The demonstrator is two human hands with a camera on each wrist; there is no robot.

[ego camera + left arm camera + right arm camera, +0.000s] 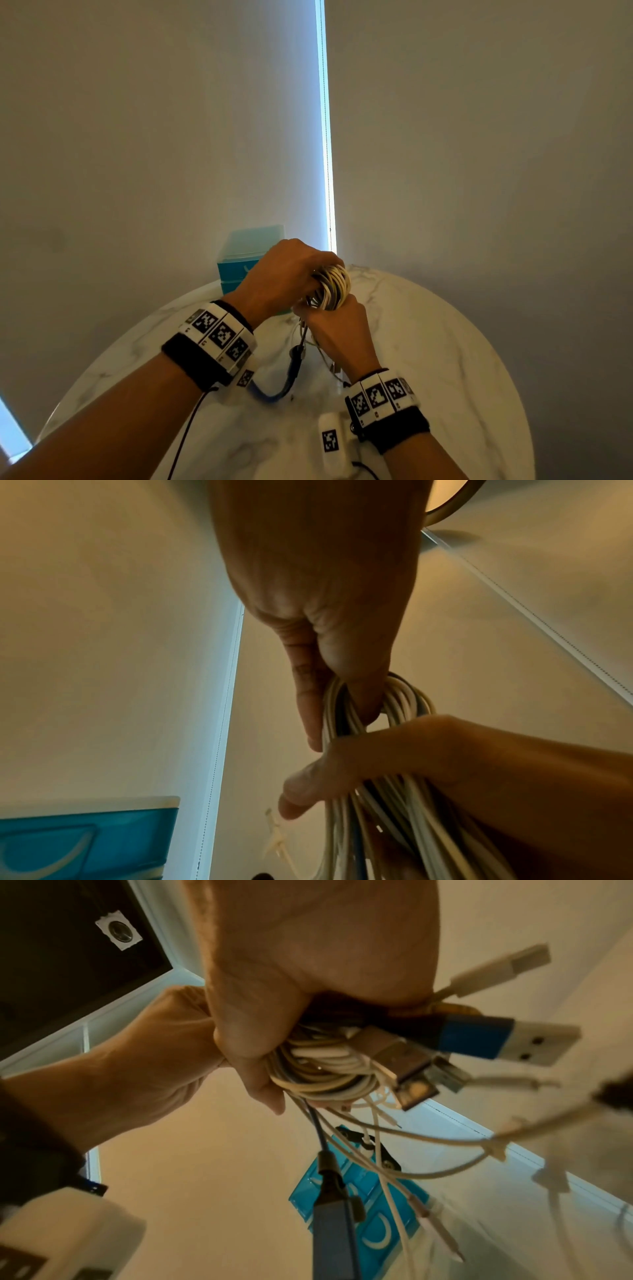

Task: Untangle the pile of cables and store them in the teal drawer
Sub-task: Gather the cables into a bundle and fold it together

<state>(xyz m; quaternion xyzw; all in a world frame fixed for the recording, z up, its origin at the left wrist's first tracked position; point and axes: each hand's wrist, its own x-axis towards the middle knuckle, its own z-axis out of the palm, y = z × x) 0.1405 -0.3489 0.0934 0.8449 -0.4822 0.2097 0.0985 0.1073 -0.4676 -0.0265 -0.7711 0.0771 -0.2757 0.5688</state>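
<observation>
Both hands hold one coiled bundle of white cables above the marble table. My left hand grips the top loops from above; in the left wrist view its fingers hook through the loops. Just below, my right hand is clenched round the bundle, with several USB plugs sticking out past the fist. Loose ends and a dark blue cable hang down to the tabletop. The teal drawer unit stands behind the hands at the table's far edge, partly hidden; its drawers look closed.
The round marble table ends close to a grey wall behind. A small white device with a black marker lies near my right wrist, with a cord trailing off. A bright window gap runs up the wall.
</observation>
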